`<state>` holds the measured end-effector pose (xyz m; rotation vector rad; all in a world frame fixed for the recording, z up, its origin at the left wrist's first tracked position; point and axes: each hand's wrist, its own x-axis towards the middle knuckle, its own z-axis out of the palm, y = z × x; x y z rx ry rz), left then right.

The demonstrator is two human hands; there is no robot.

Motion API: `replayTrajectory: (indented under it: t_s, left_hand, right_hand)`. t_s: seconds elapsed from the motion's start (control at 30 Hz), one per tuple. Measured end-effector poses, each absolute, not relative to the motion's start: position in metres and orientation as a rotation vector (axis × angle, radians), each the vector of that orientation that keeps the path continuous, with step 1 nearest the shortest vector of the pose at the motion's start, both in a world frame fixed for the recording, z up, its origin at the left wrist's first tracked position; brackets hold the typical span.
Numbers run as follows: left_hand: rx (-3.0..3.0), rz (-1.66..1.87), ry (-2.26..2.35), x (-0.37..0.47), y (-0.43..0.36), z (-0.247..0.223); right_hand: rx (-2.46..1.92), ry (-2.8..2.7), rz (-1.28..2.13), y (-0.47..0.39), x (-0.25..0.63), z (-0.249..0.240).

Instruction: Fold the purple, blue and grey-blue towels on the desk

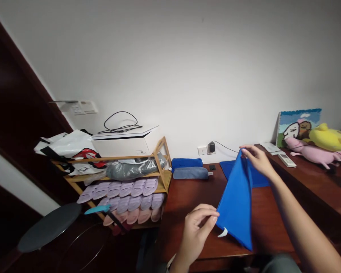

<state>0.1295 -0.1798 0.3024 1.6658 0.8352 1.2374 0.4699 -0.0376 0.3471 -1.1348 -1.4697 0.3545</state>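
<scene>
A blue cloth [235, 201] hangs between my two hands, above the front part of the dark reddish-brown table [187, 204]. My right hand [255, 159] pinches its upper corner, raised over the table. My left hand [197, 229] pinches the cloth's left edge lower down, thumb against fingers. A small white tag [223, 232] sticks out from the lower edge near my left fingers. Behind the hanging cloth another blue cloth [260, 180] lies flat on the table, partly hidden. At the table's back left rest a folded blue cloth [187, 163] and a rolled grey-blue cloth [191, 173].
Left of the table stands a wooden rack [165, 182] with several lilac and pink slippers, a white box [125, 142] and a bag. A charger [212, 147] is plugged into the wall. On the right surface are a remote [287, 160], plush toys [312, 151] and a picture [298, 127].
</scene>
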Motion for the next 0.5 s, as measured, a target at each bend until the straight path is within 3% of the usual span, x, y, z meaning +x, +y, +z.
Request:
replayTrajectory:
  t_s: [0.13,0.27,0.4,0.5]
  left_hand:
    - [1.619,1.261,1.015,0.108,-0.165,0.249]
    - [1.582,1.294,1.336,0.073,-0.154,0.158]
    - [1.642,1.271,1.649,0.038,-0.162,0.064]
    - [1.734,1.264,1.761,0.012,-0.175,0.015]
  right_hand:
    - [-1.225,-1.648,0.451,0.016,0.416,0.293]
    - [-1.311,-1.778,0.588,0.044,0.321,0.213]
    - [-1.288,-1.861,0.748,0.016,0.232,0.138]
    - [-1.245,-1.898,0.819,-0.024,0.214,0.095]
